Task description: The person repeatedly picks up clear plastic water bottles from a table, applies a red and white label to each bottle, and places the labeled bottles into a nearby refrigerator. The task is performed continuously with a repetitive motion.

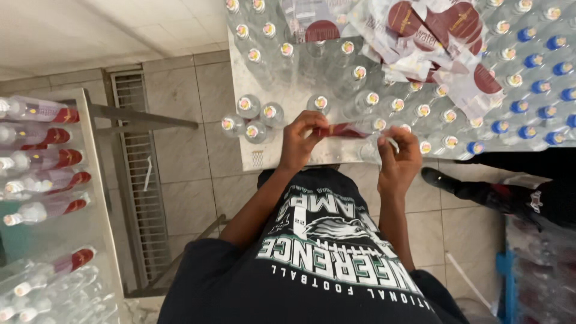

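Clear plastic bottle [360,127] lies on its side at the near edge of the white table [252,78], between both hands. Left hand [303,141] pinches the dark red label [343,129] against the bottle; right hand [399,157] closes its fingers around the bottle's other end. Labelled bottles [42,162] lie stacked on the metal rack [96,198] at left. Many upright bottles [264,36] on the table carry no label, and loose labels [432,30] lie heaped on them; judged from this, most of the work remains.
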